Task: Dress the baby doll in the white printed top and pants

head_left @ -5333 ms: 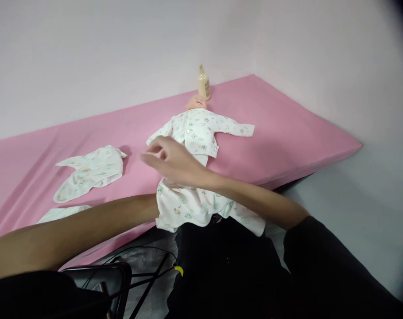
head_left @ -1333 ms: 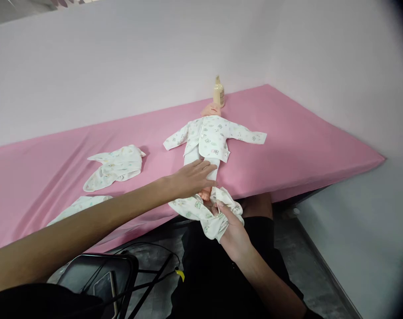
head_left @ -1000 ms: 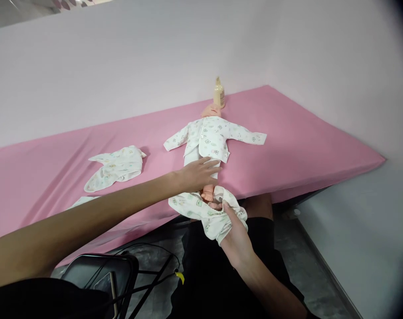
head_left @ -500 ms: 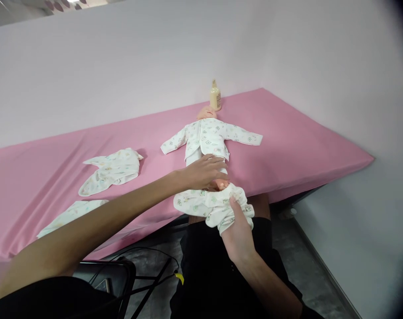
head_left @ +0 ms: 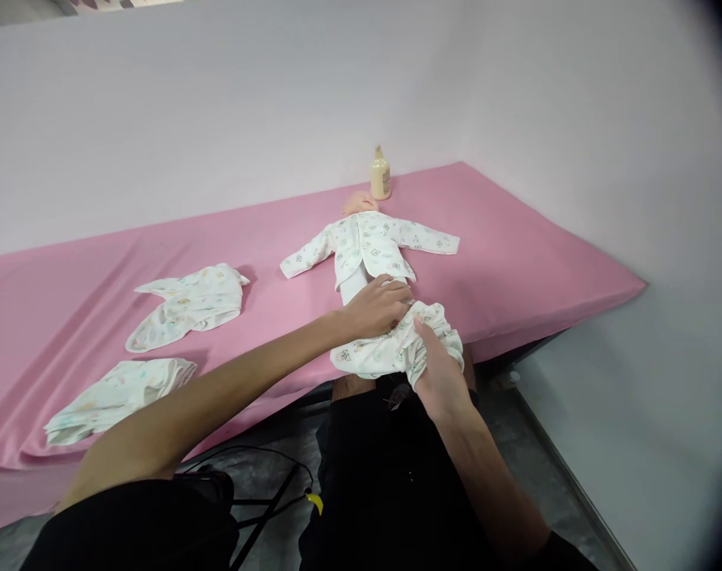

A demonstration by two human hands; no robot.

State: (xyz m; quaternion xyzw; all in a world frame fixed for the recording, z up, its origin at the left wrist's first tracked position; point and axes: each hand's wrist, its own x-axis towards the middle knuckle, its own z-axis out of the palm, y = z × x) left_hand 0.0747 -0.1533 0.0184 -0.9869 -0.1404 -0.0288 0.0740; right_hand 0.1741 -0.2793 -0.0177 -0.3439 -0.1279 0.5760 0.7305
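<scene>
My right hand point(head_left: 441, 382) grips the bunched pants point(head_left: 364, 358); my left hand point(head_left: 378, 308), its grip unclear, is at the doll's legs point(head_left: 352, 285).

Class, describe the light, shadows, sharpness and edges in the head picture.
Head view: soft light, no strong glare; head view: a shadow beside the upper loose cloth; head view: left hand and right hand without heavy blur, print on the bottle illegible; head view: dark curve along the right edge.
</scene>
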